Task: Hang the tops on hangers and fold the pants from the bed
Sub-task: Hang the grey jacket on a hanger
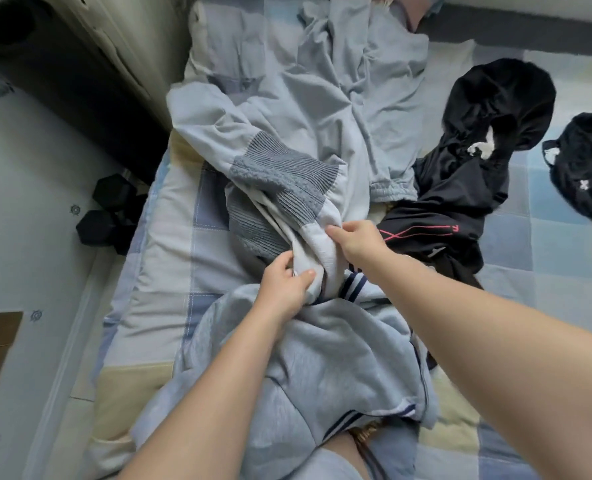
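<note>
Checked bed (169,254): left hand (284,289) and right hand (360,240) fingers pinch ribbed-panel grey garment (287,174); black top (478,161) at three o'clock.

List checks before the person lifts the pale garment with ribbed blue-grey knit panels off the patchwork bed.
1. Left hand grips the pale garment with ribbed blue-grey panels: ok.
2. Right hand pinches it too: ok.
3. Clear of the grey navy-striped sweatshirt: cannot tell, they meet under the hands.
4. Top or pants: cannot tell, bunched.
5. Hanger in view: not ok, none seen.
</note>
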